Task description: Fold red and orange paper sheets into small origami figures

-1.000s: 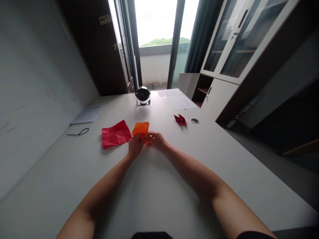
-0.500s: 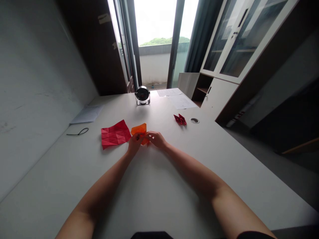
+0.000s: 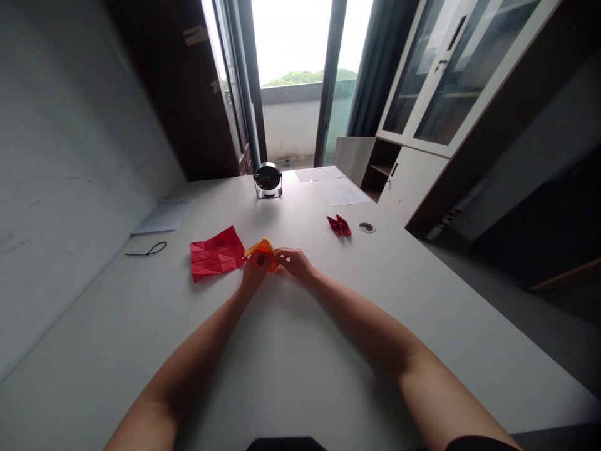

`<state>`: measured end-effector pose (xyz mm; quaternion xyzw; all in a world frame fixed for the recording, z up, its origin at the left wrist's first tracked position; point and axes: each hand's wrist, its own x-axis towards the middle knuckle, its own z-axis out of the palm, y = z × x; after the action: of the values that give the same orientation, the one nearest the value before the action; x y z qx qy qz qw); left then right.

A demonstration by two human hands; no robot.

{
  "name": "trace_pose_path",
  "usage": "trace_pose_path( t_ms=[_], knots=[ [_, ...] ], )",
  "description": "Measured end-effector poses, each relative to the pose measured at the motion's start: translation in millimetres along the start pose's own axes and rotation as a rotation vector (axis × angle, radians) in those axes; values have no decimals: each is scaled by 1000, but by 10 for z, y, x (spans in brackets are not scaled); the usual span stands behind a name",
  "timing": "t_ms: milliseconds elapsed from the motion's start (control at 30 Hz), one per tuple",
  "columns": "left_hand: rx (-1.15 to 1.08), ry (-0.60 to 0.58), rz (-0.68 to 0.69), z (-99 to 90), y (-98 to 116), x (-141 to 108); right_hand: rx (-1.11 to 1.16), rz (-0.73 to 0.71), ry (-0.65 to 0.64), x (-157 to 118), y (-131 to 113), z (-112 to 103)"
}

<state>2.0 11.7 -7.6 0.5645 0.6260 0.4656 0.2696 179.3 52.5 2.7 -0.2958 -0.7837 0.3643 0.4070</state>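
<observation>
Between my two hands is an orange paper [image 3: 265, 245], bent and partly folded, with its upper edge curling up. My left hand [image 3: 255, 265] is closed on its left part, and my right hand [image 3: 294, 261] pinches its right side with the fingertips. The fingertips of both hands almost meet, and they hide part of the paper. Just left of my left hand, a creased red sheet [image 3: 216, 254] lies on the white table [image 3: 300, 351]. Farther right on the table sits a small folded red paper piece [image 3: 339, 225].
A round silver-framed black device [image 3: 268, 180] stands at the back of the table. Printed sheets [image 3: 342, 191] lie at the back right, another paper [image 3: 163, 216] by the left wall. A black cable tie [image 3: 150, 249] is at left, a round cable hole [image 3: 367, 228] at right.
The top of the orange paper has bent down and inward, so less of its flat surface shows. My left hand has turned slightly; my right hand is nearly still.
</observation>
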Motion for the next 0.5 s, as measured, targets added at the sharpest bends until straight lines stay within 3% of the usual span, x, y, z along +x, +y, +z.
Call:
trace_pose_path(
  t_ms=[300,500],
  knots=[
    [35,19,60,37,-14,-25,234,156,2,-3,102,9],
    [57,0,62,45,34,-66,352,193,-45,5,37,-25]
  ],
)
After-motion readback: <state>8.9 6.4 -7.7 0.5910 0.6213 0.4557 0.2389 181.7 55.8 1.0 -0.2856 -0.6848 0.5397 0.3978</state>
